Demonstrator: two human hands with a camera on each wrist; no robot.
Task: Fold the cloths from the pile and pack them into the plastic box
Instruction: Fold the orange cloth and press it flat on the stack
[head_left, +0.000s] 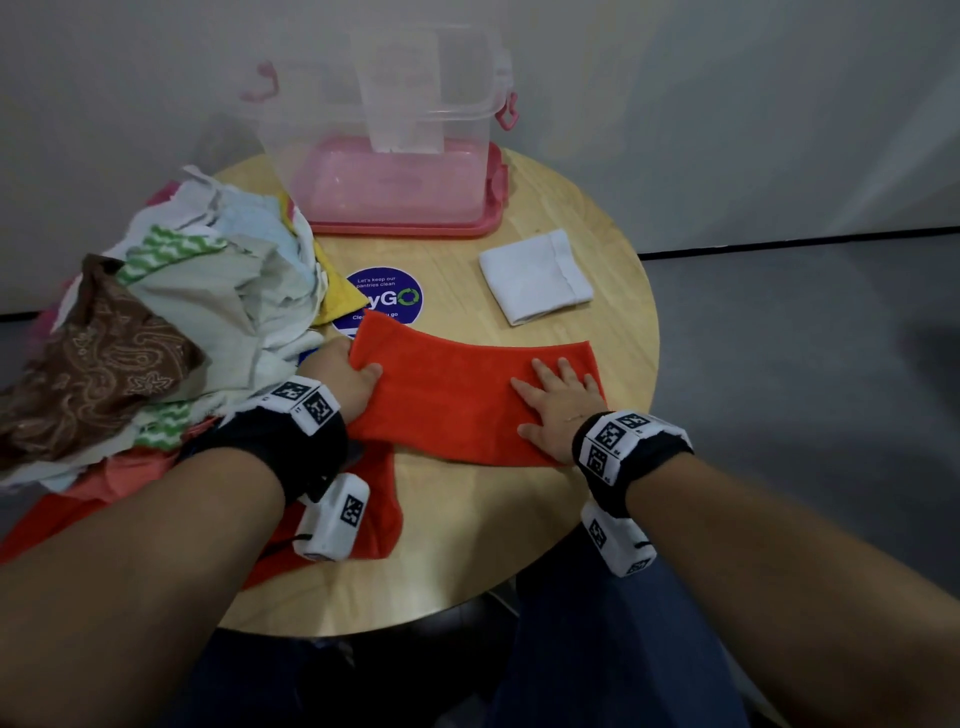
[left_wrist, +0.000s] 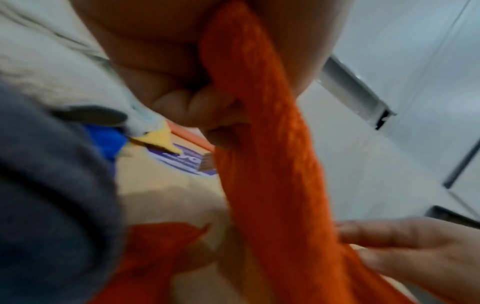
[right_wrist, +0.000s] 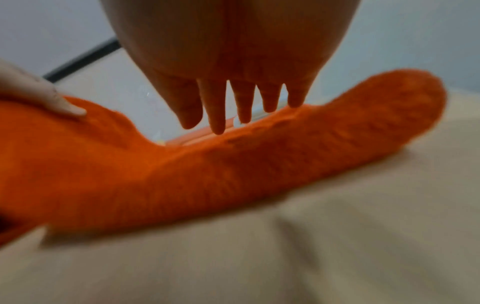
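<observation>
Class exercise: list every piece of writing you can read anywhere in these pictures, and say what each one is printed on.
"Let's keep our pantries clean": round blue sticker on the wooden table.
"yGO": same sticker, its start hidden by a yellow cloth.
"Clea... go": sticker's lower line, partly covered by the red cloth.
Wristband markers: patterns only, tiny characters unreadable.

Left hand (head_left: 347, 375) pinches red cloth (head_left: 457, 400); right hand (head_left: 558, 410) presses it flat.

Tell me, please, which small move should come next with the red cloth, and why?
Probably the left hand should carry the end it grips over to the right end. The red cloth lies as a long, once-folded strip, and the right hand presses its other end flat on the table, anchoring it.
</observation>
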